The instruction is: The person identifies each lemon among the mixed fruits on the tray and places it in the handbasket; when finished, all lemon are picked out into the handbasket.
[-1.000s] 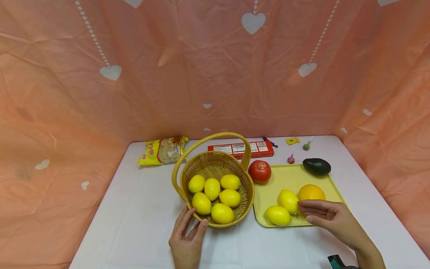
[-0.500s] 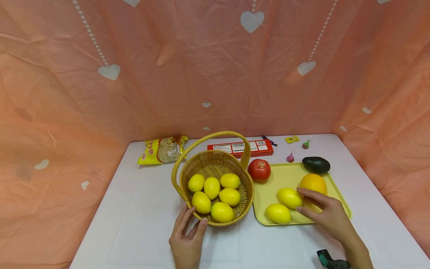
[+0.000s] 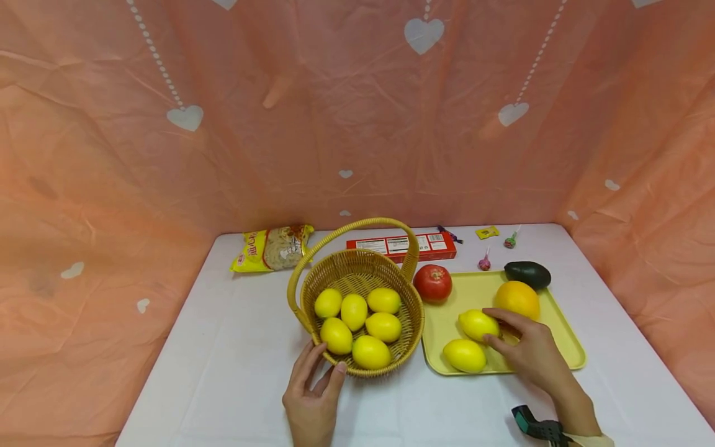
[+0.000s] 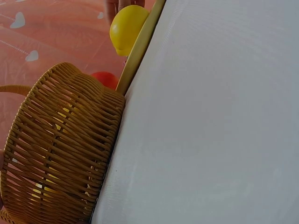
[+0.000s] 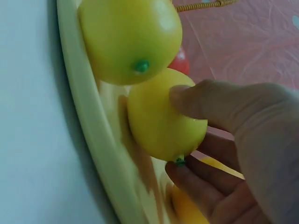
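While the left hand (image 3: 311,397) steadies the woven wicker basket (image 3: 363,366) with relaxed fingers, the right hand (image 3: 527,351) closes its grip, pinching a glossy yellow lemon (image 3: 476,324) on the pale yellow tray (image 3: 570,347).

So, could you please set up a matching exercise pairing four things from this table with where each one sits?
Things:
1. tomato
2. avocado
3. noodle packet
4. lemon gripped by the right hand

Places:
A. on the yellow tray, beside the orange
B. far left of the table, behind the basket
C. at the tray's far right corner
D. between the basket and the tray

Pairs: 1-D, 2-C, 3-B, 4-A
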`<action>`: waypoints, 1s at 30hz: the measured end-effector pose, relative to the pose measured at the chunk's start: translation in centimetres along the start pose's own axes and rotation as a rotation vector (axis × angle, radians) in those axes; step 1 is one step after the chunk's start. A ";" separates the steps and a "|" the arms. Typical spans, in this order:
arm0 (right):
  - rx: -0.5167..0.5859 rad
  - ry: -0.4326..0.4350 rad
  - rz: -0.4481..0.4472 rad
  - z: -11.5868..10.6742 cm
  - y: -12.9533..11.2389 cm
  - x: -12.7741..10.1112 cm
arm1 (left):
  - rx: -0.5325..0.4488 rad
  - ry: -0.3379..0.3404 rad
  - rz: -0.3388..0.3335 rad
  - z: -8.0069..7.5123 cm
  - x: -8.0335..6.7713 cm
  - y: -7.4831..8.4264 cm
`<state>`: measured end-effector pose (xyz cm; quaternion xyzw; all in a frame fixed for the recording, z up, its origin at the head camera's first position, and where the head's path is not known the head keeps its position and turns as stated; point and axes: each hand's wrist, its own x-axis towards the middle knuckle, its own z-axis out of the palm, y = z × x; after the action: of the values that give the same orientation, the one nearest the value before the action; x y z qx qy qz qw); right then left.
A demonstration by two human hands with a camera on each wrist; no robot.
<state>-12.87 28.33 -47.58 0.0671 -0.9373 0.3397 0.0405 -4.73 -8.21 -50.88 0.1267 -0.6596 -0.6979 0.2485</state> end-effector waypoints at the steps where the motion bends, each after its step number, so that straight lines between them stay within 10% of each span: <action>1: 0.007 -0.001 0.012 0.0 0.0 0.0 | -0.001 -0.002 0.002 0.0 0.0 0.0; 14: 0.267 -0.021 -0.096 -1.4 -1.0 1.0 | 0.002 -0.017 0.005 -0.1 0.1 0.0; 30: 0.466 -0.383 -0.315 0.1 -6.1 5.1 | 0.002 -0.017 -0.001 -0.1 0.1 0.0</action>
<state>-16.99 23.12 -43.23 0.2812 -0.8031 0.5155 -0.1007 -4.78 -8.39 -50.88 0.1212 -0.6622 -0.6987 0.2423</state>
